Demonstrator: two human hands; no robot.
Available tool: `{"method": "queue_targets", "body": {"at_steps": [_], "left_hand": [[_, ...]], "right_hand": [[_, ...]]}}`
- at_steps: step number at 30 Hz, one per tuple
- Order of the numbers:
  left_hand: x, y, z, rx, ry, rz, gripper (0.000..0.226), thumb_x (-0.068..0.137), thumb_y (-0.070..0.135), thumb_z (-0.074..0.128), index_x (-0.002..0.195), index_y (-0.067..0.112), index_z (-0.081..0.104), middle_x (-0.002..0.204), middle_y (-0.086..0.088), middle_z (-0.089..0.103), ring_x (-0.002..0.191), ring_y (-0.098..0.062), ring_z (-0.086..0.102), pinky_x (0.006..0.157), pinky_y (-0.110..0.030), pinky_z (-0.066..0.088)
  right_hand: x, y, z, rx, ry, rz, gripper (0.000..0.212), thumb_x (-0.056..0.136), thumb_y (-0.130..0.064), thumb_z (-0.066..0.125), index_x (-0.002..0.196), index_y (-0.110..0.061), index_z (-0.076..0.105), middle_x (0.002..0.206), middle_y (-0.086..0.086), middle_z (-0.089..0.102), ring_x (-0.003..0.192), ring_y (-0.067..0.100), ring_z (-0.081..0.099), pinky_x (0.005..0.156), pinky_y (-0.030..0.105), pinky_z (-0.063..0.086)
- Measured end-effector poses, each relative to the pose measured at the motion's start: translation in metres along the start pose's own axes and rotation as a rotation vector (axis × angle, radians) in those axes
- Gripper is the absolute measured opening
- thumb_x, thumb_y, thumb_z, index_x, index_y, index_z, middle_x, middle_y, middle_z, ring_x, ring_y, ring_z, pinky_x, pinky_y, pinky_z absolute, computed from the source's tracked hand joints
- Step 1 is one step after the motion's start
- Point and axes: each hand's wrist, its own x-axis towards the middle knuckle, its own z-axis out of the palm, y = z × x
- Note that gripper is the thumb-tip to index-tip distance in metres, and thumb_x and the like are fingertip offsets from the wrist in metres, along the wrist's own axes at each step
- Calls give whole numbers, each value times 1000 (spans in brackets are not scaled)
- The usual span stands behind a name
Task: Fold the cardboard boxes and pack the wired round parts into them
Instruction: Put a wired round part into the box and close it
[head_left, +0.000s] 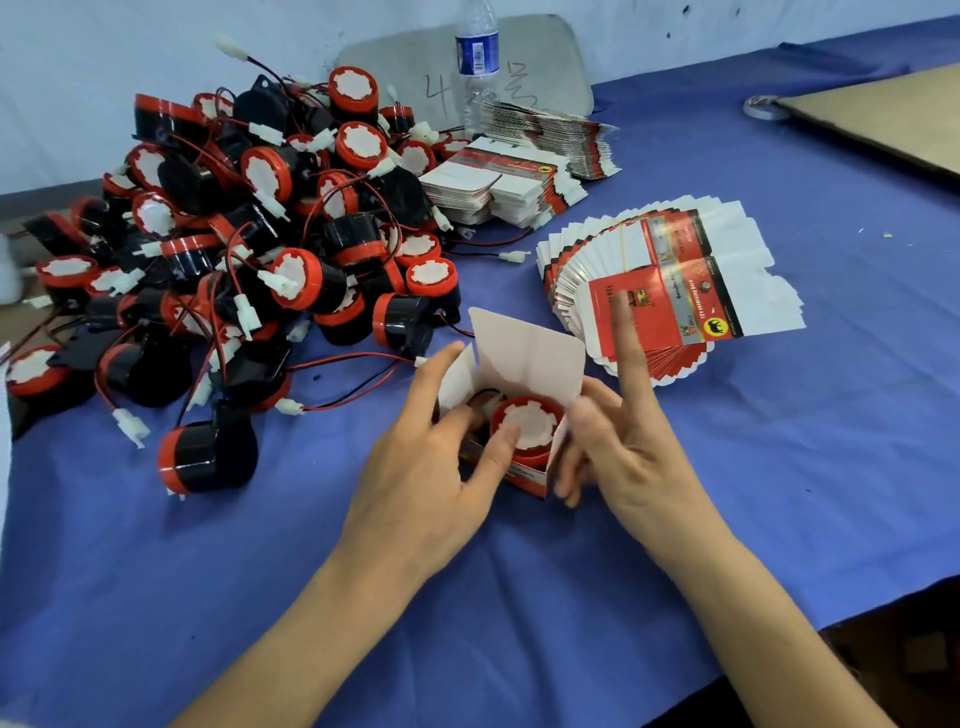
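- Looked like a small packing workshop.
- Had a long work table covered in blue cloth.
- Held one big heap of the same red-and-black wired round parts.
- Showed stacks of flat printed boxes, all alike, and a big brown cardboard sheet farther off.

Your right hand is blurred. Your left hand hides the left side of the box. The bottle is cut off at the top edge.

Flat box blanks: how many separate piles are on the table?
3: a fanned pile right of the open box, a squared stack beyond it, and a slanted row by the water bottle. More may be hidden.
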Motion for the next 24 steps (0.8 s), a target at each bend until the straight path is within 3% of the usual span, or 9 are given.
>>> {"method": "queue_targets", "body": {"at_steps": [2, 4, 6, 8, 10, 13, 19, 21, 24], "left_hand": [[-4, 4, 5, -71, 127, 22, 31, 91, 40, 48, 90, 14, 65, 129, 8, 54, 88, -11, 59, 70, -34, 51], [-7, 7, 10, -189, 214, -21, 12, 89, 30, 55, 97, 23, 51, 98, 12, 61, 79, -7, 59, 65, -33, 49], [-8, 10, 12, -344, 217, -64, 30, 89, 32, 56, 114, 32, 40, 105, 13, 66, 92, -2, 64, 71, -22, 52], [-7, 11, 13, -319, 216, -15, 44, 89, 37, 54, 131, 31, 40, 123, 13, 63, 109, 6, 59, 80, -7, 47], [-4, 9, 14, -221, 226, 45, 46, 90, 38, 52, 131, 19, 55, 124, 9, 64, 109, 1, 60, 86, -11, 47], [-6, 8, 18, -190, 219, 63, 47, 88, 40, 54, 121, 9, 66, 126, -2, 65, 117, -14, 61, 94, -29, 49], [-11, 8, 22, -96, 203, 62, 53, 86, 46, 55, 121, 7, 66, 130, -5, 62, 122, -19, 58, 105, -36, 43], [-10, 7, 23, -164, 236, 39, 37, 91, 32, 60, 117, 8, 68, 127, -2, 64, 119, -15, 60, 101, -29, 45], [-8, 9, 23, -371, 284, -84, 23, 91, 6, 64, 112, 13, 70, 123, 9, 65, 108, 10, 59, 86, -6, 44]], "right_hand": [[2, -1, -5, 41, 1, 43, 76, 85, -38, 54, 147, -51, 12, 78, -18, 63, 44, 18, 53, 42, 32, 47], [5, -2, -6, 37, 10, 80, 73, 82, -37, 58, 145, -50, 23, 87, -17, 67, 41, 15, 50, 41, 29, 46], [7, 1, -4, 1, 49, 78, 72, 81, -32, 65, 143, -46, 32, 102, -11, 69, 50, 6, 57, 46, 21, 48], [10, 7, -2, -79, 78, 63, 73, 82, -19, 72, 142, -40, 37, 115, -11, 67, 89, 0, 66, 74, 24, 56], [13, 11, 1, -174, 61, 63, 71, 83, -13, 73, 139, -43, 40, 116, -22, 65, 103, -5, 61, 80, 18, 52], [16, 10, 2, -342, 18, 118, 50, 86, -23, 70, 125, -50, 53, 92, -24, 68, 69, -1, 63, 52, 15, 48], [10, 3, -2, -230, -6, 155, 24, 93, -15, 60, 106, -34, 66, 82, 1, 69, 43, 20, 54, 42, 31, 48], [11, 3, 1, -265, 26, 179, 26, 90, -14, 61, 103, -36, 65, 82, -4, 71, 42, 16, 54, 42, 32, 49], [13, 6, 5, -290, 69, 198, 28, 88, -14, 63, 107, -34, 66, 83, -11, 71, 45, 8, 56, 41, 24, 44]]}}
